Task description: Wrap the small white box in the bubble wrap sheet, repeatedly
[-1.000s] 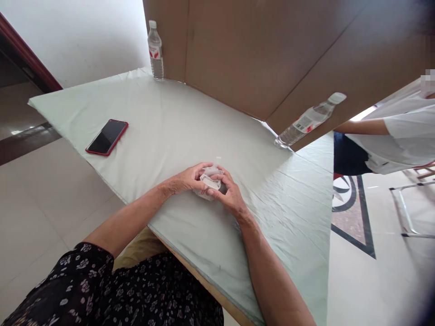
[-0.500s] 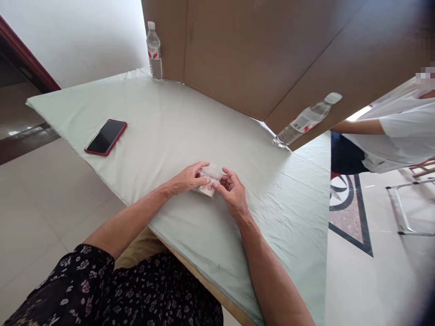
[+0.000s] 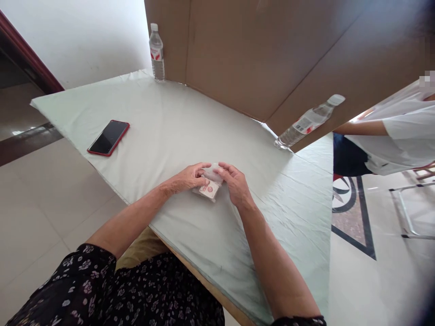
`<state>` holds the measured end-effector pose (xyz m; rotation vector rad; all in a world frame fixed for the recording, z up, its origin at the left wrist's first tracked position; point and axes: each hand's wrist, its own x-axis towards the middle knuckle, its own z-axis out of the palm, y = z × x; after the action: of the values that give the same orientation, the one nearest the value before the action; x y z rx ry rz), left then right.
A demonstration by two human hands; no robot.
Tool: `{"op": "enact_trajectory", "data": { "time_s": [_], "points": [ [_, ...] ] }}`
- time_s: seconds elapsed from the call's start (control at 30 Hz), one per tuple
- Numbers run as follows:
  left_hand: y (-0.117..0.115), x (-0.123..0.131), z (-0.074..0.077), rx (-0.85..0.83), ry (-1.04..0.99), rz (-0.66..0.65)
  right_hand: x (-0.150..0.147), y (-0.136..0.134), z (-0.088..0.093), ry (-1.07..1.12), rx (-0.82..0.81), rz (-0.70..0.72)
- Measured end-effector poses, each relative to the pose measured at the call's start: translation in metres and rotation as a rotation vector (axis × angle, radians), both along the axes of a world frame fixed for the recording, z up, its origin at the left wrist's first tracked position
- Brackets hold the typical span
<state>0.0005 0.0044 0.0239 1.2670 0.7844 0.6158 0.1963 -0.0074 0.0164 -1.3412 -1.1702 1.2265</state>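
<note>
A small white box (image 3: pixel 210 190) with red print sits on the cloth-covered table, and a clear plastic piece (image 3: pixel 212 173) stands up along its far side. My left hand (image 3: pixel 190 178) grips the box from the left, thumb on its printed top and fingers curled at the back. At the upper right, my right hand (image 3: pixel 236 183) pinches the clear plastic between thumb and fingers. Whether this plastic is a loose wrapper or a hinged lid I cannot tell. My fingers hide part of the box's left side.
A black phone in a red case (image 3: pixel 108 137) lies at the left. One water bottle (image 3: pixel 157 53) stands at the back left; another water bottle (image 3: pixel 309 121) is at the right by the brown board (image 3: pixel 231 54). Beyond the board is a person in white (image 3: pixel 408 131).
My right hand has moved up and inward from the box's right side to the clear plastic. More of the printed top shows. The view has shifted slightly.
</note>
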Motion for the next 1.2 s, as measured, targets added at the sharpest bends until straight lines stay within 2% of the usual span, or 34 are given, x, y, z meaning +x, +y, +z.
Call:
{"op": "enact_trajectory", "data": {
  "time_s": [0.13, 0.23, 0.37, 0.5, 0.57, 0.7, 0.77, 0.87, 0.93, 1.07, 1.2],
  "points": [
    [0.001, 0.001, -0.001, 0.094, 0.026, -0.003, -0.006, 0.013, 0.007, -0.008, 0.126, -0.007],
    [0.003, 0.003, -0.004, 0.175, 0.103, 0.048, -0.010, 0.009, 0.011, -0.080, 0.214, -0.021],
    [0.005, 0.007, -0.012, 0.202, 0.165, 0.118, -0.014, -0.008, 0.012, -0.311, 0.343, -0.074],
    [0.005, 0.009, -0.018, 0.268, 0.223, 0.158, -0.018, -0.022, 0.005, -0.548, 0.481, -0.117],
    [0.005, 0.010, -0.017, 0.322, 0.265, 0.167, -0.018, -0.028, 0.000, -0.687, 0.571, -0.081],
    [0.004, 0.011, -0.014, 0.354, 0.300, 0.161, -0.012, -0.040, -0.006, -0.861, 0.693, 0.106],
    [0.004, 0.011, -0.013, 0.337, 0.289, 0.150, -0.008, -0.046, -0.006, -0.850, 0.720, 0.134],
    [0.004, 0.011, -0.014, 0.291, 0.237, 0.146, 0.000, -0.049, -0.003, -0.750, 0.709, 0.018],
    [0.004, 0.011, -0.015, 0.256, 0.195, 0.154, 0.006, -0.046, -0.004, -0.680, 0.642, -0.046],
    [0.003, 0.011, -0.015, 0.204, 0.161, 0.170, 0.011, -0.035, -0.018, -0.672, 0.515, 0.081],
    [0.002, 0.012, -0.015, 0.236, 0.168, 0.181, 0.007, -0.031, -0.031, -0.764, 0.553, 0.173]
  ]
}}
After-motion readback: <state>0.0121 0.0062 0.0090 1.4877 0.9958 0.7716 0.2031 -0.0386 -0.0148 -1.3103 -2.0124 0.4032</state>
